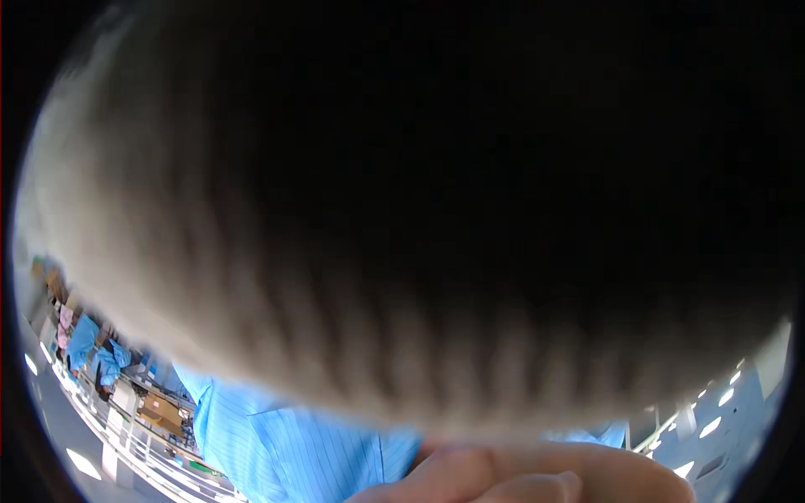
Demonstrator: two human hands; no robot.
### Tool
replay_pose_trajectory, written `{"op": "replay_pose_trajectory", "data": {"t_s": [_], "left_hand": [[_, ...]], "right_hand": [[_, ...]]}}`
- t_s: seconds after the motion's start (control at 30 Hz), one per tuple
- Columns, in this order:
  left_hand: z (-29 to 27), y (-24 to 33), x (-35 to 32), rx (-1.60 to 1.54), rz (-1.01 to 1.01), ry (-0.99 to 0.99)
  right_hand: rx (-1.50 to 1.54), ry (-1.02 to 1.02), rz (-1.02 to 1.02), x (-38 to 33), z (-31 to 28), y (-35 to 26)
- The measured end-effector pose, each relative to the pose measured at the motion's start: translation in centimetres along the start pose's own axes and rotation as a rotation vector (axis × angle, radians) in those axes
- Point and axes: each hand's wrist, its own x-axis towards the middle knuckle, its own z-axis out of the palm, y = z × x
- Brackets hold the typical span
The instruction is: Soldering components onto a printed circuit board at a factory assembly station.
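A blurred, ribbed grey-white fabric mass (277, 251) fills the view. Directly below it, a hand (520, 478) with curled fingers touches its lower edge; which hand, and its grip, cannot be told. Light-blue striped sleeve (285, 444) lies lower-left.

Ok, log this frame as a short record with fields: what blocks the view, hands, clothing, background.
view: mostly covered by a large blurred ribbed thing, pale at its lower edge, dark above, pressed close to the lens
hand: one hand at the bottom edge, fingers bent; which hand it is cannot be told, nor whether it holds anything
clothing: light blue striped garment beneath the ribbed thing
background left: people in blue coats at workbenches, small and far off
background right: ceiling lights
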Motion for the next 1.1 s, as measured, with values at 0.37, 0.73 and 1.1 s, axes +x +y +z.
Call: {"op": "replay_pose_trajectory", "data": {"t_s": [0.37, 0.73, 1.1], "left_hand": [[3.2, -1.1, 2.0, 0.046, -0.006, 0.015], [3.4, -5.1, -9.1, 0.504, -1.046, 0.857], [-0.8, -5.7, -12.0, 1.408, -1.057, 0.345]], "right_hand": [[-0.115, -0.056, 0.025, -0.4, -4.6, -0.4], [-0.2, -0.151, 0.11, -2.5, -4.2, 0.5], [-0.234, -0.281, 0.087, -3.3, -3.9, 1.2]]}}
